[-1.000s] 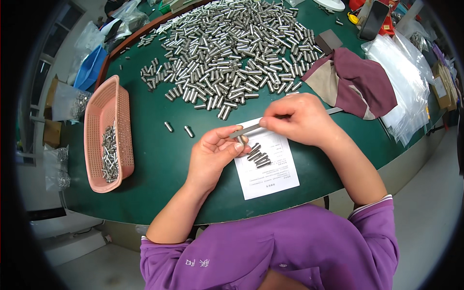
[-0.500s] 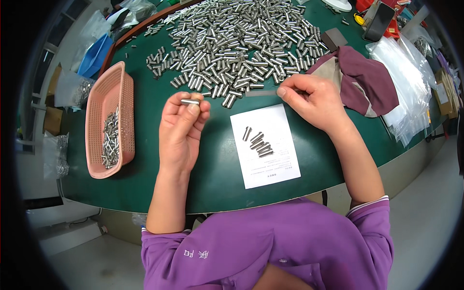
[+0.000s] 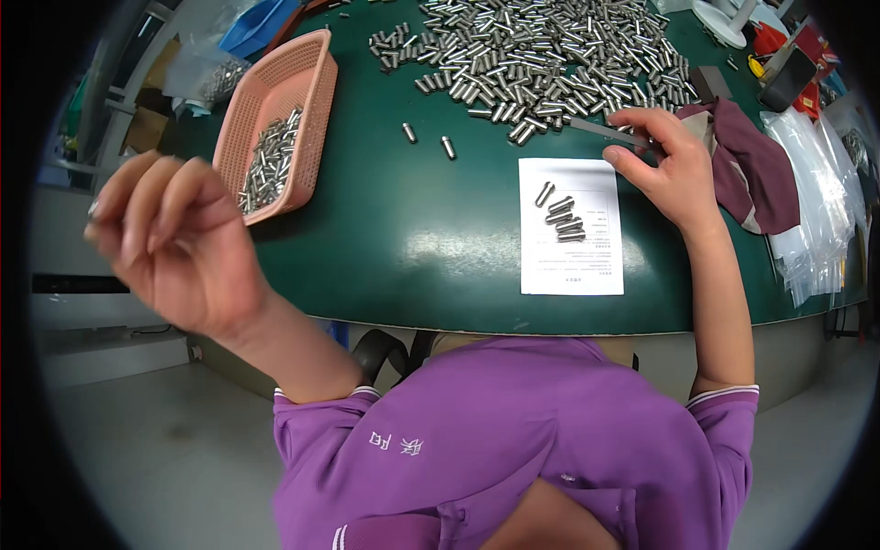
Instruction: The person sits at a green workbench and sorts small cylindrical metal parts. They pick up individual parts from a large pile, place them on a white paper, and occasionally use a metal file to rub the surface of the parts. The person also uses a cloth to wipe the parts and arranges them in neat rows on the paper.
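My left hand (image 3: 179, 243) is raised beside the pink basket (image 3: 316, 119), its fingers curled together. A tiny shiny bit shows at the fingertips, blurred and too small to name. My right hand (image 3: 665, 165) grips a thin flat grey metal strip (image 3: 598, 129) between thumb and fingers, just in front of a large heap of short metal pins (image 3: 541, 64). Below that hand a white printed sheet (image 3: 573, 270) lies on the green table, with several pins (image 3: 565, 215) grouped on it. Two loose pins (image 3: 447, 147) rest between the basket and the sheet.
More small metal pins (image 3: 273, 160) fill part of the basket. A maroon cloth (image 3: 756, 165) and clear plastic bags (image 3: 811, 202) lie at the right. Beyond them are a dark phone (image 3: 788, 81) and a small grey block (image 3: 710, 84). A blue bin (image 3: 257, 26) stands far left.
My left hand, which pinched a metal pin over the table, has swung left and up past the basket. My right hand has lifted and tilted the strip. Two loose pins now show on the table.
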The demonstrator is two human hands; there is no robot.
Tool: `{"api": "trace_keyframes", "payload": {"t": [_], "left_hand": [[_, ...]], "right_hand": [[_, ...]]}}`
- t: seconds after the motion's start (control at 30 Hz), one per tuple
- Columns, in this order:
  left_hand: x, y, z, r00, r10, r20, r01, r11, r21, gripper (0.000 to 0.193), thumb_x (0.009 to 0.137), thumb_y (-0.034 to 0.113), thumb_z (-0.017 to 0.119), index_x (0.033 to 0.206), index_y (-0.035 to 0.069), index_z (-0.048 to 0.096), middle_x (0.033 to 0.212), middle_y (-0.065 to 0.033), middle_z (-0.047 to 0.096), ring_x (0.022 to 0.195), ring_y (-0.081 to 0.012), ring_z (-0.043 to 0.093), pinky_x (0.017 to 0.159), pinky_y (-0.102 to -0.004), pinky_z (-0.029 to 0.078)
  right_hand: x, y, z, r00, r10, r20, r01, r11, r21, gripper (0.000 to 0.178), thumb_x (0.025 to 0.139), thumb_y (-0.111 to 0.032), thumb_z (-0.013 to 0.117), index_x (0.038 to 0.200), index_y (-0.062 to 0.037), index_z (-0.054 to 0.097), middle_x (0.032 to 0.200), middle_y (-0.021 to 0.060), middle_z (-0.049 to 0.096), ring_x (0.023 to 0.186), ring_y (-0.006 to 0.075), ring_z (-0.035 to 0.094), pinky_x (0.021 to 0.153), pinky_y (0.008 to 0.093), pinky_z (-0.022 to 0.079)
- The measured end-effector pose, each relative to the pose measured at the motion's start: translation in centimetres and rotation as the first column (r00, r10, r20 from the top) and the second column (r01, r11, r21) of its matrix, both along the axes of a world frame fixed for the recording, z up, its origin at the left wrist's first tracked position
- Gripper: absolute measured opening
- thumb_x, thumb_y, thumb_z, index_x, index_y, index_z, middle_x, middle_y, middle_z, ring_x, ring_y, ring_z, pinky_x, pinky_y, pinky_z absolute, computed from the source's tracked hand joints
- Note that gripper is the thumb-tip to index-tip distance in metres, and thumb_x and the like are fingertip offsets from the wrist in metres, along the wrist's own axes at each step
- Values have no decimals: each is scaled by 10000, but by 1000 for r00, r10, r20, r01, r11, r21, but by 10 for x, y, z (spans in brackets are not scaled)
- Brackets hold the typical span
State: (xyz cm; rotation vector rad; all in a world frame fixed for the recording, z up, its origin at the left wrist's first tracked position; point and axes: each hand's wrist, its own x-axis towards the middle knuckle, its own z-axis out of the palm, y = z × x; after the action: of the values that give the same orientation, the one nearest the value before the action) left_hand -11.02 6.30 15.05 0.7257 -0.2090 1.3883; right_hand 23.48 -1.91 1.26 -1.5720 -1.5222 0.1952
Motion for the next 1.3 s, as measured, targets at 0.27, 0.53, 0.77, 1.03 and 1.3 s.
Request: {"api": "trace_keyframes", "payload": {"t": [0.27, 0.53, 0.77, 1.03, 1.3], "left_hand": [[-42, -75, 40, 558, -710, 430, 368, 676, 639, 88, 903, 15, 561, 821, 22, 593, 775, -272, 673, 521, -297, 622, 482, -375, 493], [-48, -91, 45, 561, -717, 413, 358, 660, 661, 67, 895, 27, 561, 867, 52, 616, 816, -267, 674, 540, -287, 614, 495, -366, 482], [-6, -74, 22, 702, -617, 355, 423, 763, 489, 58, 874, -44, 578, 862, 10, 562, 805, -233, 674, 531, -242, 589, 518, -335, 453], [64, -5, -97, 573, 192, -797, -30, 976, 214, 123, 911, 6, 671, 1000, 41, 594, 966, -115, 682, 795, -118, 644, 695, -262, 524], [119, 14, -152, -37, 745, -666, 227, 655, 721, 87, 828, -13, 706, 872, 10, 634, 918, -66, 683, 832, -151, 645, 714, -271, 540]], "right_hand": [[-96, -31, 78, 443, 331, -833, -792, 580, -190, 251, 1027, -176, 478, 1108, -11, 648, 751, 10, 633, 708, 75, 573, 691, 239, 466], [-186, -18, 92, 126, 590, -798, -986, -17, -168, 290, 1039, -248, 404, 993, -32, 592, 853, 53, 668, 787, 135, 632, 751, 302, 523], [-148, 30, 121, -144, 735, -663, -622, 454, 638, 334, 1074, -268, 355, 1273, -32, 484, 1123, 103, 635, 862, 133, 630, 709, 246, 521], [14, -22, 69, 823, 158, -545, -256, 960, -109, 294, 971, -256, 561, 1164, -42, 623, 883, -15, 613, 751, 53, 534, 650, 210, 434], [-28, -39, 22, 997, 77, -15, -77, 913, -400, 214, 821, -126, 621, 989, -11, 686, 822, 123, 662, 782, 272, 659, 751, 384, 514]]}}
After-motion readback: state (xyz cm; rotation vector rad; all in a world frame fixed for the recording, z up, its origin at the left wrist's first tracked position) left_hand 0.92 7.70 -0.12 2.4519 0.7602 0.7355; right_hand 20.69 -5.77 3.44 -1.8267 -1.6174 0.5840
